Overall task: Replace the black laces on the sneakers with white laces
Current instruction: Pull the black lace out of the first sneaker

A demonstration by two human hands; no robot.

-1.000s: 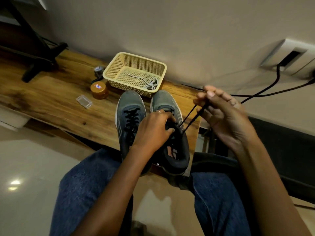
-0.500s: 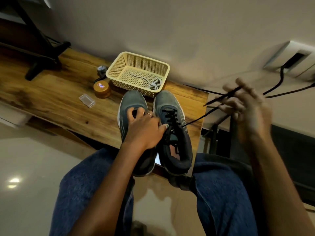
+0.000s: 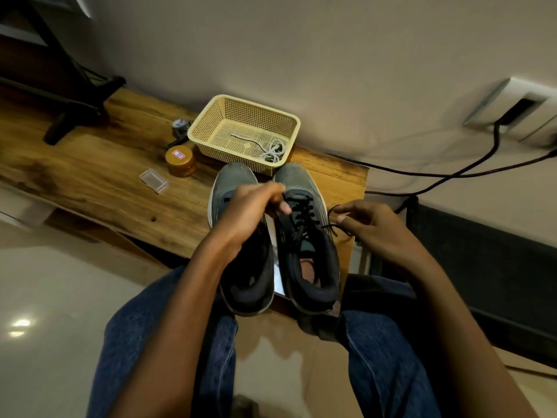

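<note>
Wooden table (image 3: 90, 182), sneakers (image 3: 304, 236) at its edge. Right hand (image 3: 370, 224) pinches black lace (image 3: 331, 227); left hand (image 3: 250, 206) curled at eyelets beside it. Risk: lace snags there, shoe drags off.

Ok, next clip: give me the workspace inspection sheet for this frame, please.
Surface: wooden table, grain and dark patches visible.
Job's things: two grey sneakers side by side at the table's near edge; black lace threaded in the right one; white laces lie in the beige basket behind the toes.
Clutter: brown jar, clear plastic case, small grey object beside the basket.
Hands: left hand pinches at the lacing; right hand pinches the black lace's loose end.
Cables: black cables run from the wall socket.
Surroundings: plain wall, pale glossy floor, black stand at left.
</note>
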